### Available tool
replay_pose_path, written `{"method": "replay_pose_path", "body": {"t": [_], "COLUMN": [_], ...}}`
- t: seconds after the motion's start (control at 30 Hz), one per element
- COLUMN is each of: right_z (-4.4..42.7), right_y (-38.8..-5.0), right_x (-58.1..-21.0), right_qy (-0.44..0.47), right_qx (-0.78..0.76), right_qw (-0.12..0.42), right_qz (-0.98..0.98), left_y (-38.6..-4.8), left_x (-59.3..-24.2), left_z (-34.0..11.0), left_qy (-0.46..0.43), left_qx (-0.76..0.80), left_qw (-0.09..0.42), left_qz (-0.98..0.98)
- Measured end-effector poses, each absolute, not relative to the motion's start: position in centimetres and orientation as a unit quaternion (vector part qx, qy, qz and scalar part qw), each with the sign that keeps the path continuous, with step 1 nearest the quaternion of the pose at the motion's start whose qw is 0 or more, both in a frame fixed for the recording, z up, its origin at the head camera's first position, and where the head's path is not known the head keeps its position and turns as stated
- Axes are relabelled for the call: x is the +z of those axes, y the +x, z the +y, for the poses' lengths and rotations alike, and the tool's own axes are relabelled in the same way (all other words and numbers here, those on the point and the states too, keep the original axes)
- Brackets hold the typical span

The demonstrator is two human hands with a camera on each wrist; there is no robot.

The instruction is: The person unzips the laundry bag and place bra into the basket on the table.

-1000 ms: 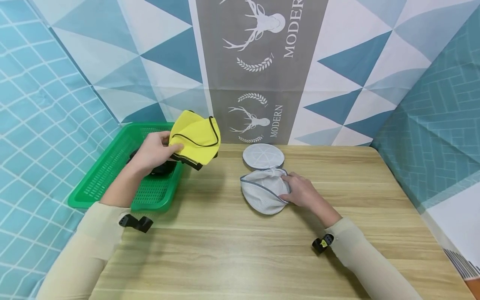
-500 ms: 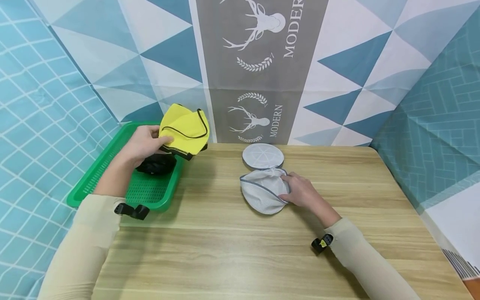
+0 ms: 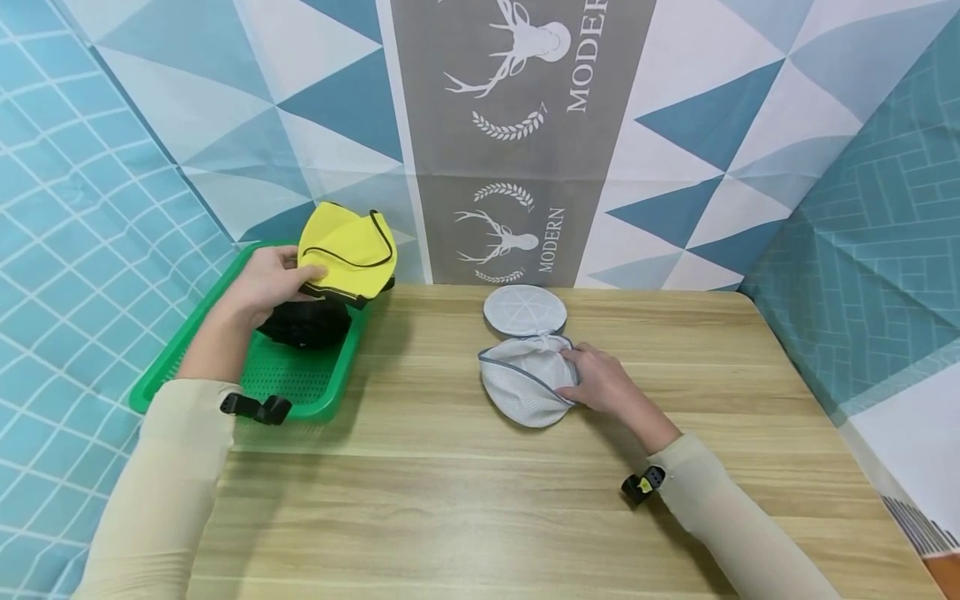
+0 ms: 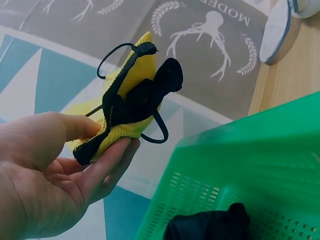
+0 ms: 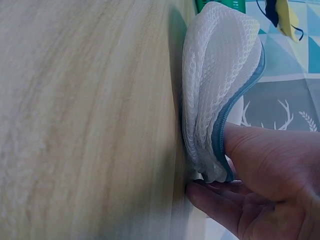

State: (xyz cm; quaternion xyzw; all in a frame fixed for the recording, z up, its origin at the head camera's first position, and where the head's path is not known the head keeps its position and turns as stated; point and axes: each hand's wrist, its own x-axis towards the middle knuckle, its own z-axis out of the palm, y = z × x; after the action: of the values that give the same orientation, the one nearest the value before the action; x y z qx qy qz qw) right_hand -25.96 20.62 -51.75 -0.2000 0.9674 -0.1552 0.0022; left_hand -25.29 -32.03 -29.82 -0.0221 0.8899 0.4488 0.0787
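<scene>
My left hand pinches a yellow cloth item with black trim above the green basket. In the left wrist view, thin black cord loops and a black lining show on this yellow cloth item; its exact kind is unclear. A white mesh laundry bag with a grey-blue zip edge lies on the table, its round top folded back behind it. My right hand holds the bag's rim at its right side, thumb over the edge. The mesh stands partly gaping in the right wrist view.
A green plastic basket stands at the table's left, with a dark bundled cloth inside. The wooden table meets a patterned wall covering at the back.
My left hand has moved left and slightly up with the yellow cloth item, coming further over the basket. My right hand and the mesh laundry bag have stayed put.
</scene>
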Motion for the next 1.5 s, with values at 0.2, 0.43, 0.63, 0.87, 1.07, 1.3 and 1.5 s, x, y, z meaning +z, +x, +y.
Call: {"method": "replay_pose_path", "body": {"t": [0.2,0.43,0.63,0.87,1.07,1.3,1.5], "right_z": [20.5,20.6,20.6,20.7,20.8,20.7,20.7], "right_y": [-25.9,-26.0,-26.1,-26.0,-26.0,-26.0,-26.0], "right_x": [-51.8,-51.9,-51.9,-51.9,-52.0,-52.1,-51.9], "right_qy": [-0.197,-0.199,-0.200,-0.202,-0.215,-0.213,-0.210], "right_qx": [-0.154,-0.149,-0.151,-0.155,-0.157,-0.159,-0.156], "right_qw": [0.007,0.001,0.000,-0.004,-0.027,-0.019,-0.015], "right_qz": [0.968,0.969,0.968,0.967,0.964,0.964,0.965], "left_y": [-25.9,-26.7,-27.0,-27.0,-27.1,-27.3,-27.4], "left_x": [-30.1,-30.8,-31.2,-32.6,-33.2,-34.4,-35.3], "left_z": [-33.3,-34.2,-35.2,-36.4,-36.7,-37.3,-37.4], "left_qy": [-0.036,-0.052,-0.084,-0.116,-0.128,-0.142,-0.155], "left_qx": [0.453,0.470,0.486,0.473,0.476,0.476,0.492], "left_qw": [0.072,0.048,0.051,0.034,0.017,0.015,0.000], "left_qz": [0.888,0.880,0.869,0.873,0.870,0.868,0.857]}}
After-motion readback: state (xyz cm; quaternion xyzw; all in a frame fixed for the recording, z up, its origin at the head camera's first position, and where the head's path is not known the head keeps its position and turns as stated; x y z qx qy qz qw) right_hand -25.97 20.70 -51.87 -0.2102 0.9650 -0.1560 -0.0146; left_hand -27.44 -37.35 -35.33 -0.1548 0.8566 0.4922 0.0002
